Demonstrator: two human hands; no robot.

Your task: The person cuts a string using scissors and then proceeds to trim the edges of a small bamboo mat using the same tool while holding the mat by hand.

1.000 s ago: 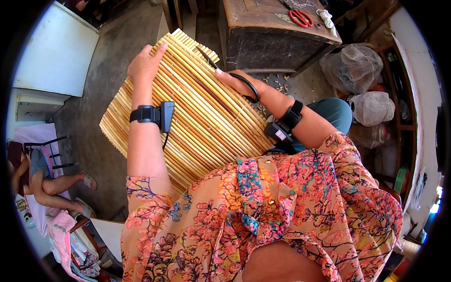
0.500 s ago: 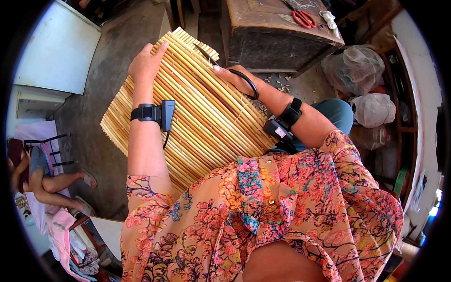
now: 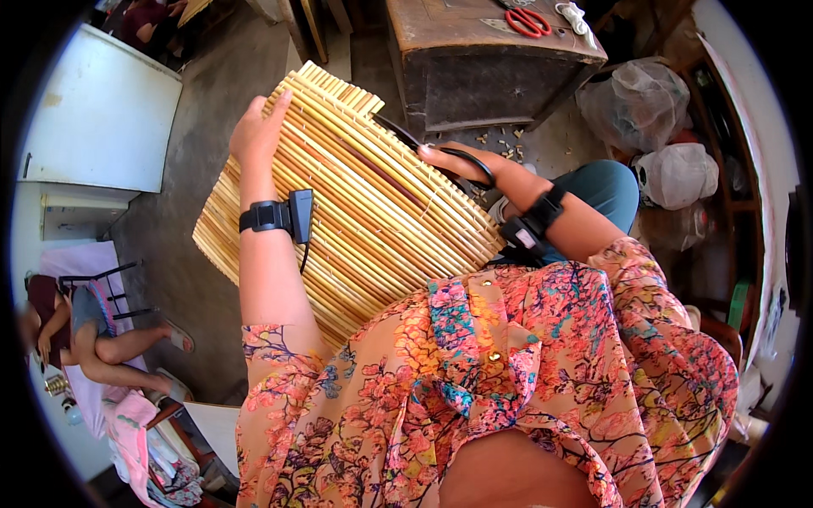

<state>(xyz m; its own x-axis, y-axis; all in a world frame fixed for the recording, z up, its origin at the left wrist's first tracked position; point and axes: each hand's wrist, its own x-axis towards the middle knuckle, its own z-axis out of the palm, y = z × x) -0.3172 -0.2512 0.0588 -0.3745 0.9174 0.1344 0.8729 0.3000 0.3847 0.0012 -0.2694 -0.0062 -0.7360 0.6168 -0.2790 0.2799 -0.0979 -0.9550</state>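
Note:
A mat of thin yellow and tan sticks (image 3: 364, 212), bound with rows of string, slants across my lap. My left hand (image 3: 257, 131) grips its far left edge, thumb on top and the fingers mostly hidden. At the mat's right edge, my right hand (image 3: 453, 161) is closed on black-handled scissors (image 3: 481, 164). Their dark blades point toward the mat's far corner and lie along its edge; whether they are apart cannot be made out. One darker red-brown stick (image 3: 370, 164) runs through the mat. Short stick ends jut out at the far corner.
A dark wooden cabinet (image 3: 500, 93) stands ahead, bearing red-handled scissors (image 3: 527, 23) and white cord (image 3: 576, 21). Small cut pieces (image 3: 508, 151) litter the floor beside it. Plastic bags (image 3: 635, 102) fill shelves at right. A seated person (image 3: 93, 339) and a white cabinet (image 3: 102, 110) are at left.
My right hand and the scissors have slid nearer and to the right along the mat's edge. The blades no longer overlap the far corner as much. My left hand keeps its grip.

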